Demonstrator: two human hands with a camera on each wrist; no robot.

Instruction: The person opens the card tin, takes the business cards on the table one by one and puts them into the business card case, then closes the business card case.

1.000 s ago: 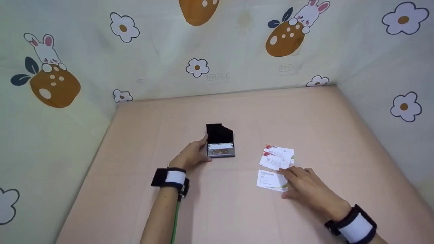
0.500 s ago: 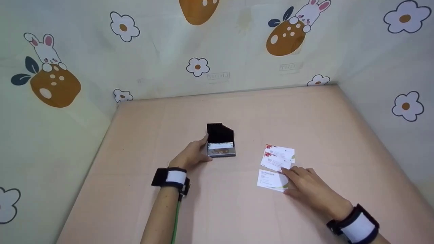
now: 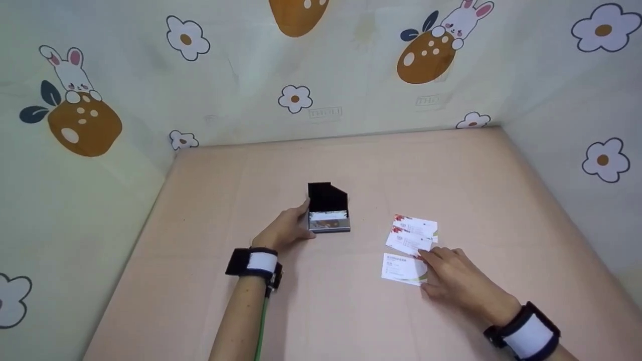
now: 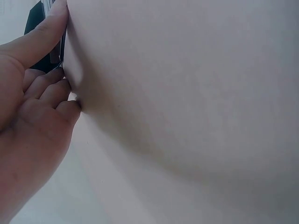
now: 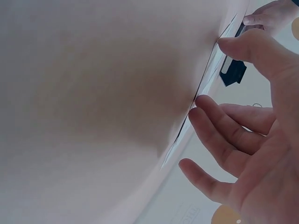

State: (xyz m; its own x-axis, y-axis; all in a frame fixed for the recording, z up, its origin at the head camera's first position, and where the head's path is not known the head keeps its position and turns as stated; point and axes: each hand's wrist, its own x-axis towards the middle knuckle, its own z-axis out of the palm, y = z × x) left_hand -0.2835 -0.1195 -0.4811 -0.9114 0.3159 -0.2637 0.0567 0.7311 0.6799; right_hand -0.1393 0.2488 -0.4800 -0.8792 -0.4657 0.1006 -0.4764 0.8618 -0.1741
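Gripping open business-card case (image 3: 328,204) on table (image 3: 361,321): left hand (image 3: 282,228) | right hand (image 3: 459,278): fingers relaxed, touching loose business cards (image 3: 410,241) right of case | no clear change since last second; cards seem not yet lifted

Head view looks down; close wrist views share the case (image 5: 237,71).

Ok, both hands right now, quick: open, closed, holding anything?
Left hand: closed, holding the open business card case by its left side.
Right hand: open, touching the nearest business card.
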